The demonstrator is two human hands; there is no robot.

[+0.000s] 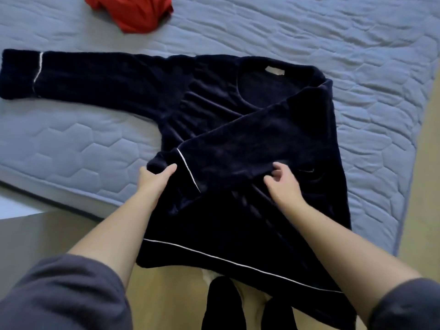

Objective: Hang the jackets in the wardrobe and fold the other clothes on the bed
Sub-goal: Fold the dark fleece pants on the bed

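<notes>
Navy top (pixel 214 110) lies flat at the bed's (pixel 71 144) near edge, its hem hanging over. One sleeve (pixel 250 148) is folded across the front. The left hand (pixel 152 179) grips the sleeve's cuff. The right hand (pixel 283 184), fingers curled, pinches the sleeve's lower edge. A red garment (pixel 135 13) lies crumpled at the far edge.

Tan floor (pixel 166 294) — lower middle and right edge; grey flat surface (pixel 35 229) — lower left.

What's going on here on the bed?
A person is folding a navy fleece top with white piping on a blue quilted mattress. One sleeve is folded across the body; the left hand grips its cuff, the right hand pinches the sleeve. The other sleeve lies outstretched. A crumpled red garment lies beyond.
</notes>
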